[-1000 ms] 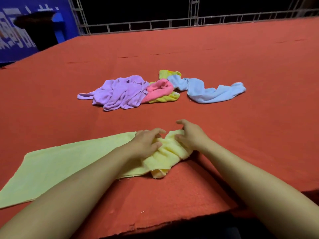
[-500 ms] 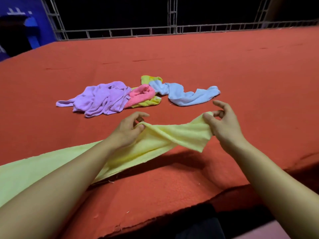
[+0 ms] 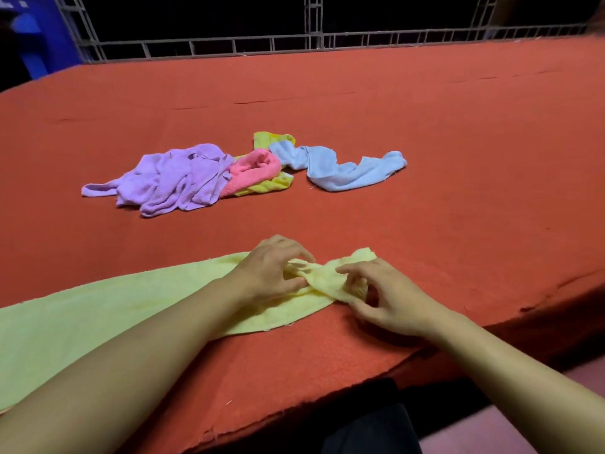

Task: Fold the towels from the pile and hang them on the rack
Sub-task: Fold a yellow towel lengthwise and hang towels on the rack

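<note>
A pale yellow towel lies spread across the near left of the red table, its right end bunched and twisted. My left hand grips that bunched end from the left. My right hand pinches the same twisted end from the right, fingers curled into the cloth. Farther back lies the pile: a purple towel, a pink towel on a bright yellow one, and a light blue towel. No rack for hanging is in view.
A grey metal truss frame runs along the table's far edge against a dark background. A blue panel stands at the far left. The table's near edge is ragged, with a dark gap below it.
Both hands have come down and together. The yellow towel's end, held stretched above the table half a second ago, now rests bunched on the surface between them.
</note>
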